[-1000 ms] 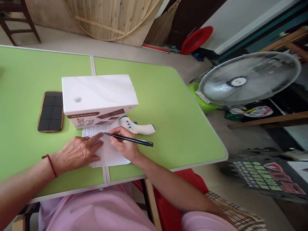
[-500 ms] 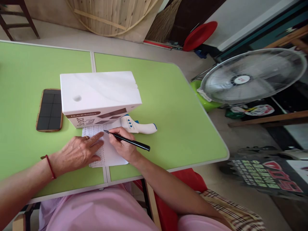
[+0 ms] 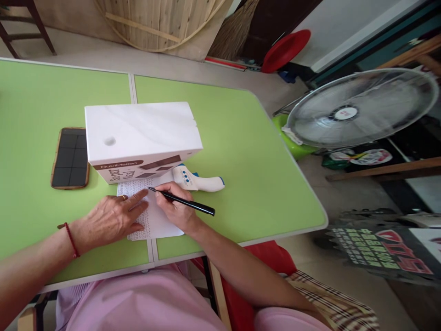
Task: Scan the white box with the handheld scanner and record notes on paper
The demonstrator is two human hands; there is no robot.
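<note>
The room is cluttered: a grey floor runs round the table, with a big curved wooden panel (image 3: 161, 23) leaning at the far wall, a straw broom (image 3: 236, 32) beside it, and a red round lid (image 3: 285, 49) propped near a dark doorway. To the right stands a metal-caged fan (image 3: 361, 108) on a lime-green base, just off the tabletop's right edge, and printed boards lie on the floor below it.

The green tabletop (image 3: 241, 156) is made of two panels joined by a pale seam running from the far edge to the near edge. A white box (image 3: 141, 138) with brown lettering on its front sits across that seam, about midway between the far and near edges. Left of the box, apart from it, a phone (image 3: 70, 157) in a brown case lies flat and face up. Against the box's front right corner lies a white and blue handheld thermometer (image 3: 198, 180), its handle pointing toward the right edge.

In front of the box, toward the near edge, a sheet of paper (image 3: 156, 220) (closely printed along its left and top margins) lies over the seam. The left hand (image 3: 110, 218), a red cord at its wrist and a ring on one finger, rests flat on the sheet with fingers spread, pressing it down. The right hand (image 3: 177, 209) pinches a black pen (image 3: 182, 201) between thumb and fingers, the tip touching the paper near the left forefinger, the barrel slanting out toward the right edge.
</note>
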